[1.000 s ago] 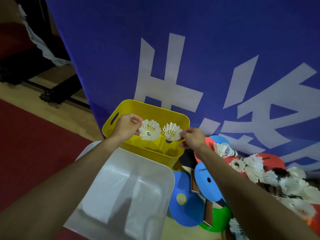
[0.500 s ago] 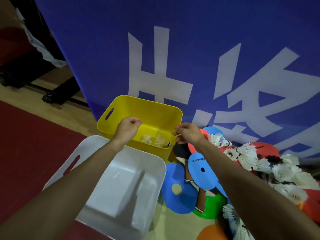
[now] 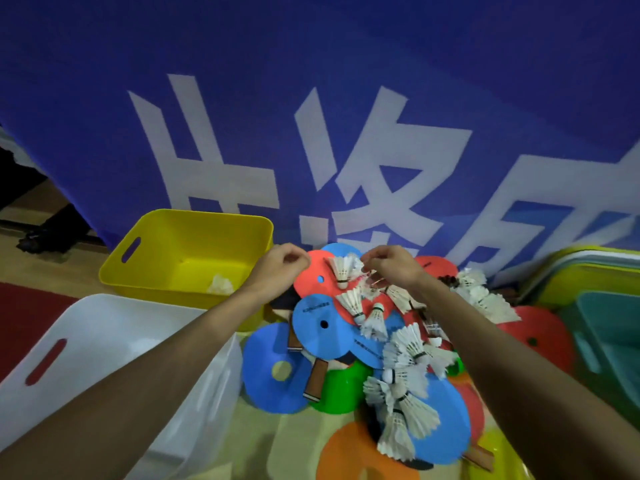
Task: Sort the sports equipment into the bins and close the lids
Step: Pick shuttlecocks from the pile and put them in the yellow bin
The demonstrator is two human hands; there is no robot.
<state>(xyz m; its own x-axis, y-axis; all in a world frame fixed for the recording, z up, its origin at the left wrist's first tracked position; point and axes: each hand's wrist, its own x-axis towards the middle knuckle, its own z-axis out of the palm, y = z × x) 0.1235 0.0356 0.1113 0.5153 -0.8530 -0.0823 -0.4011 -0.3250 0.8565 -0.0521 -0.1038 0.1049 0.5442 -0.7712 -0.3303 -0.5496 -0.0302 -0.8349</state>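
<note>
The white bin sat open and nearest, just beside the heap of shuttlecocks and paddles. Over the heap's far edge, the left hand was curled on nothing. The right hand was curled at some feathers, and I could not tell if it held them. Behind, the yellow bin sat open, white feathers inside, touching the blue banner with big white letters. The paddle's print was too small to read.

A blue banner with big white characters hangs before me and fills most of my view; below it lies a pale wood floor; a red mat covers the floor at my left; a black stand foot sits by the banner's left edge; the light is dim.
</note>
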